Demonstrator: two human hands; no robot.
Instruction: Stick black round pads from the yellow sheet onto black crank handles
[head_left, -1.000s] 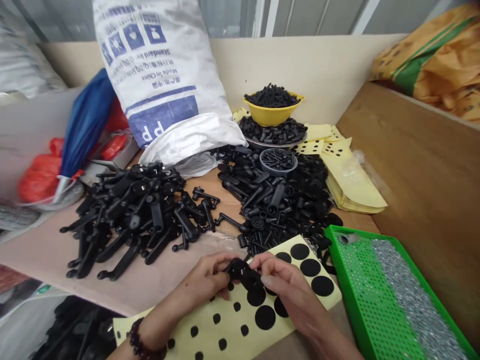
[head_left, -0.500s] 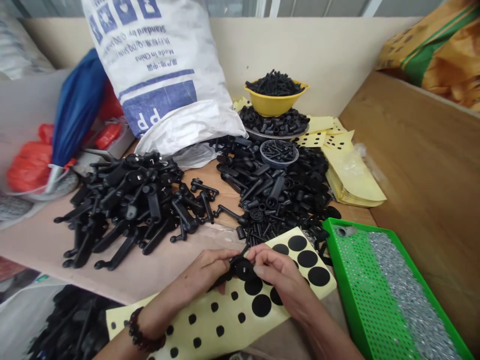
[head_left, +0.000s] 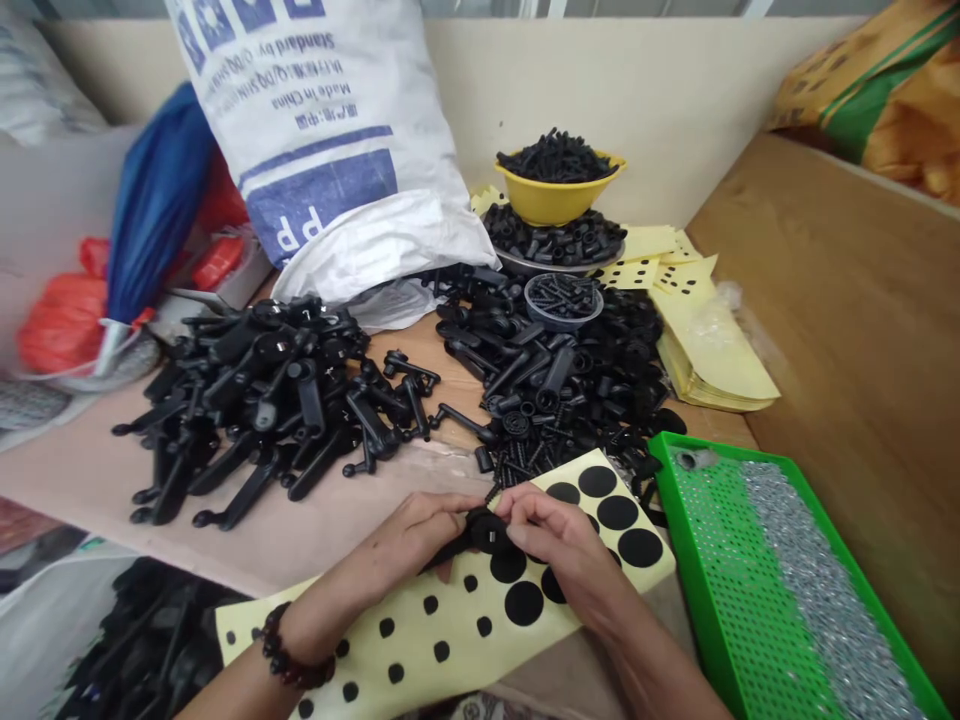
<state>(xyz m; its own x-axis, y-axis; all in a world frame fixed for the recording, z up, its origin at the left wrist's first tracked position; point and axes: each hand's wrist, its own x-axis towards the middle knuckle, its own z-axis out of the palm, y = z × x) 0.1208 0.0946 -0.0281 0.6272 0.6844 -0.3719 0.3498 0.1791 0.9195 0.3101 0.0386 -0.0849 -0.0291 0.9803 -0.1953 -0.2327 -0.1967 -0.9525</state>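
My left hand [head_left: 427, 530], with a dark beaded bracelet on its wrist, is closed on a black plastic part [head_left: 487, 532] that has a round end. The fingers of my right hand [head_left: 544, 525] pinch at the right edge of that same round end. Whether they hold a separate small piece is hidden. Beneath both hands lies a yellow sticker sheet [head_left: 420, 665] with large black discs at its right and small black dots at its left. Spiral black pieces lie just beyond my fingertips.
Black crank-shaped parts [head_left: 262, 400] are heaped at left, more black parts [head_left: 555, 380] at centre. A yellow bowl [head_left: 551, 200], white sack [head_left: 337, 150], yellow sheets [head_left: 720, 350] and blue umbrella [head_left: 154, 200] stand behind. A green tray [head_left: 720, 600] holds small metal pieces at right.
The camera view has shifted slightly. My hands keep nearly the same grip, and the round end of the black part shows a little more toward the camera.
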